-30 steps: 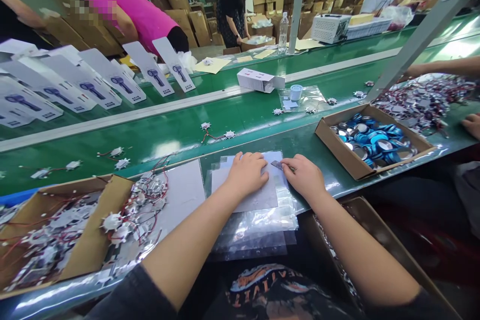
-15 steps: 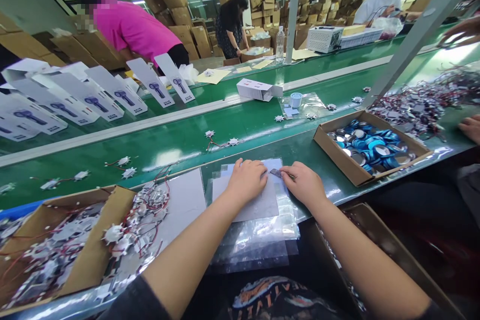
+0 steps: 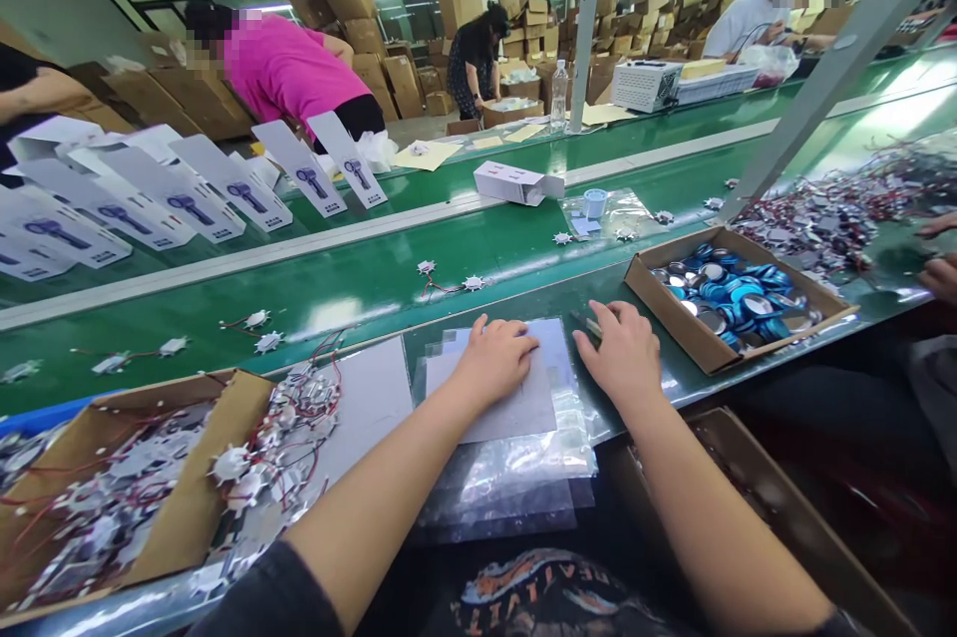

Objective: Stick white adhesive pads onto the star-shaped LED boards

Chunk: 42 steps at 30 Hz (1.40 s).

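My left hand [image 3: 497, 360] lies flat on a grey sheet [image 3: 508, 400], which sits on a stack of clear plastic sleeves [image 3: 508, 482] at the belt's near edge. It holds nothing. My right hand [image 3: 620, 353] rests just to the right, its fingertips pinching a small dark strip [image 3: 587, 323]. A cardboard tray of blue and silver round discs [image 3: 662, 310] stands beyond that hand. Left of the sheet lies a cardboard box of white star-shaped boards with red wires [image 3: 186, 482].
A green conveyor belt [image 3: 314, 278] runs across with loose wired boards on it. A co-worker's hands [image 3: 938, 263] sit beside a heap of wired parts [image 3: 822, 218]. A metal post [image 3: 822, 89] rises at right. Printed cards [image 3: 299, 168] stand beyond the belt. A dark box edge [image 3: 778, 507] lies below.
My right hand has moved right, away from my left hand, carrying the dark strip with it. My left hand stays on the grey sheet.
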{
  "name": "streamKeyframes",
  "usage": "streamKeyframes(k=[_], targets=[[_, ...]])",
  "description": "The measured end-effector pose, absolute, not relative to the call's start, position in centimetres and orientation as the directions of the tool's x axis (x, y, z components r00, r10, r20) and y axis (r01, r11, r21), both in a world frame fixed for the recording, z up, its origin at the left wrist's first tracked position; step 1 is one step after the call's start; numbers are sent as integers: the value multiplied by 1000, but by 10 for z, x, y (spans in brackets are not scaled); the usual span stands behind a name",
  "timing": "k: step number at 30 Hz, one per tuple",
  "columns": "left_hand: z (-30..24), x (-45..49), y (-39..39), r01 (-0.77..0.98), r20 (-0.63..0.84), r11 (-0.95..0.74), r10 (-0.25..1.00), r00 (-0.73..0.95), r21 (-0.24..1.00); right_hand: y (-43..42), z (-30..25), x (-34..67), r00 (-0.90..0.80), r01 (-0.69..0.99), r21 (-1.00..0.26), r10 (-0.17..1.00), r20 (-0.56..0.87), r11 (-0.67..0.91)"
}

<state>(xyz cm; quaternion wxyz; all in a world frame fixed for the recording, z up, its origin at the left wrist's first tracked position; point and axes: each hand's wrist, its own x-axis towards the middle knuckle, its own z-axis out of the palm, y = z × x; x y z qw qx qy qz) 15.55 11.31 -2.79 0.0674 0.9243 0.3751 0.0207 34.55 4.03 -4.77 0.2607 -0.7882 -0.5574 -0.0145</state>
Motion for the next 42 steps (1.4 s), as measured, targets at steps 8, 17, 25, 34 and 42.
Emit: streamKeyframes(k=[8, 17, 25, 34, 42], targets=[[-28, 152, 116, 708, -47, -673, 716, 696, 213, 34, -61, 304, 136, 944, -324, 962, 236, -54], [-26, 150, 117, 707, -63, -671, 714, 697, 222, 46, -52, 309, 121, 954, -297, 961, 247, -44], [-28, 145, 109, 719, -35, -671, 726, 687, 182, 61, -44, 309, 83, 972, -232, 964, 254, -23], [-28, 145, 111, 728, -54, -656, 734, 677, 201, 61, -45, 302, 39, 981, -192, 957, 288, 18], [-29, 146, 113, 729, -59, -652, 735, 675, 210, 63, -52, 309, 133, 936, -351, 948, 288, -25]])
